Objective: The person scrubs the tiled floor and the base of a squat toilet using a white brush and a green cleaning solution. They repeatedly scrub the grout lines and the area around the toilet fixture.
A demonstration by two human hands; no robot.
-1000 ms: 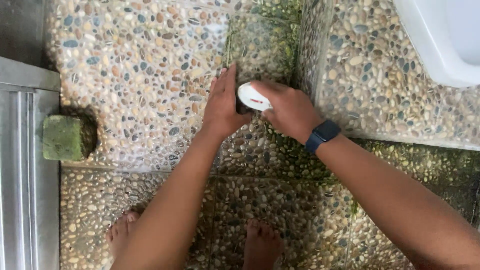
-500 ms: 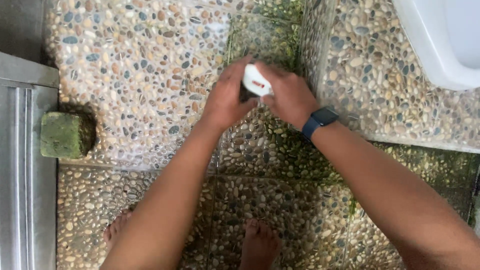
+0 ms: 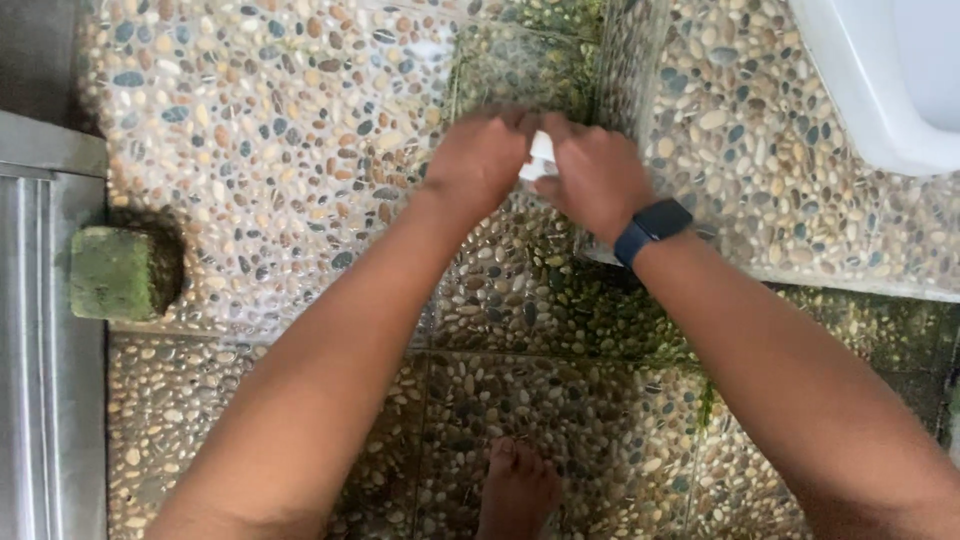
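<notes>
Both of my hands are closed together around a small white scrub brush (image 3: 540, 157), pressed on the wet pebble-mosaic floor (image 3: 300, 150) beside a mossy green patch. My left hand (image 3: 480, 160) covers the brush from the left. My right hand (image 3: 598, 175), with a dark blue watch on its wrist, grips it from the right. Only a sliver of white shows between the fingers.
A raised pebble step (image 3: 760, 180) rises just right of my hands, with a white ceramic fixture (image 3: 890, 70) at the top right. A mossy green block (image 3: 112, 272) lies at the left by a metal door frame (image 3: 40, 330). My bare foot (image 3: 518, 490) stands below.
Both hands moved slightly forward and upward with the brush and closed over it, so the white body with its red mark is now nearly hidden. The left foot has gone out of view.
</notes>
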